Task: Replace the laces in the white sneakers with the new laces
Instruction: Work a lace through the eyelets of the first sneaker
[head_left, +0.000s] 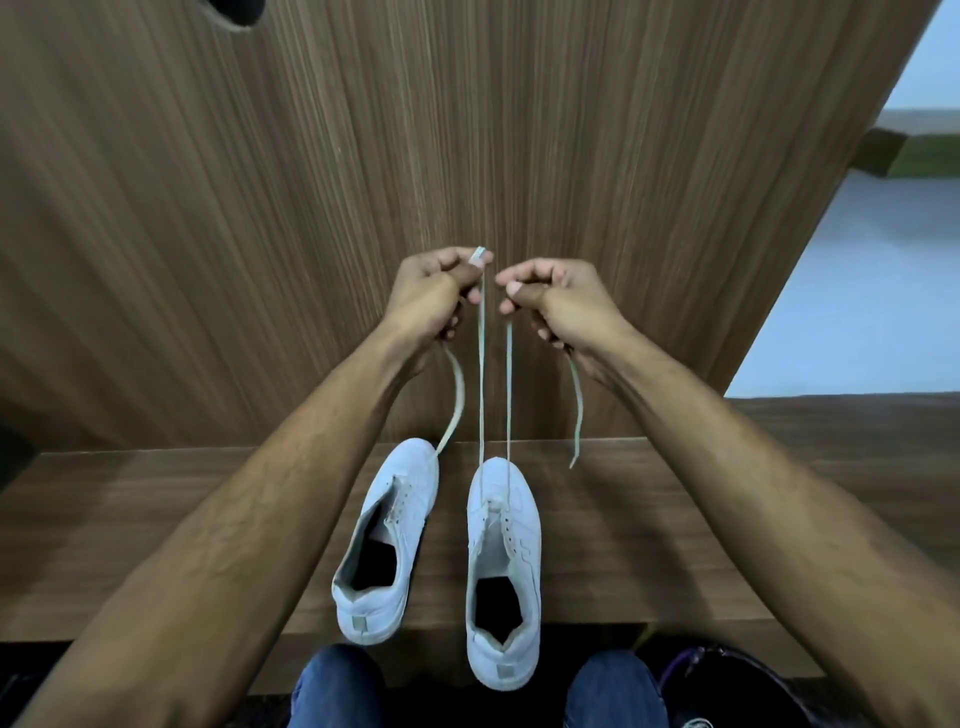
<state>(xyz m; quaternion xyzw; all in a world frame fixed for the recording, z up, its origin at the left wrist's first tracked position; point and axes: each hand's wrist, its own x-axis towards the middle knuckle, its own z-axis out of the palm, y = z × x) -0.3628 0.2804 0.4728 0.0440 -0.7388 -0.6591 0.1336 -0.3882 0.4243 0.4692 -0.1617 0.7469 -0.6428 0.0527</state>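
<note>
On the wooden tabletop (649, 545) in front of you, two white sneakers stand side by side with their heels toward your knees and their toes toward the upright wood-grain panel (311, 208) behind. Your left sneaker (387, 540) is angled, its toe leaning toward the right, and its eyelets look bare. Your right sneaker (503, 571) points straight ahead, its heel hanging a little over the near edge of the tabletop.

Both of your arms reach forward over the shoes, with the hands raised above the toes and close together, not touching. Your left hand (431, 296) has its grip closed on the pale lace (482, 384), pinched between thumb and forefinger, with a bit of the lace showing above the fingertips. One strand runs taut from that pinch straight down to the lowest eyelets of the right sneaker. A loose tail drops from under the same hand and curves down to touch the toe of the left sneaker.

Your right hand (561, 301) is likewise closed in a fist on the other half of the lace; a second taut strand runs from it down to the right sneaker, parallel to the first. Its free end hangs from below the palm, dangling just above the tabletop, to the right of the shoe.

Your knees in blue jeans (337, 691) show at the bottom edge, with a dark bag (737, 686) beside the right one.
</note>
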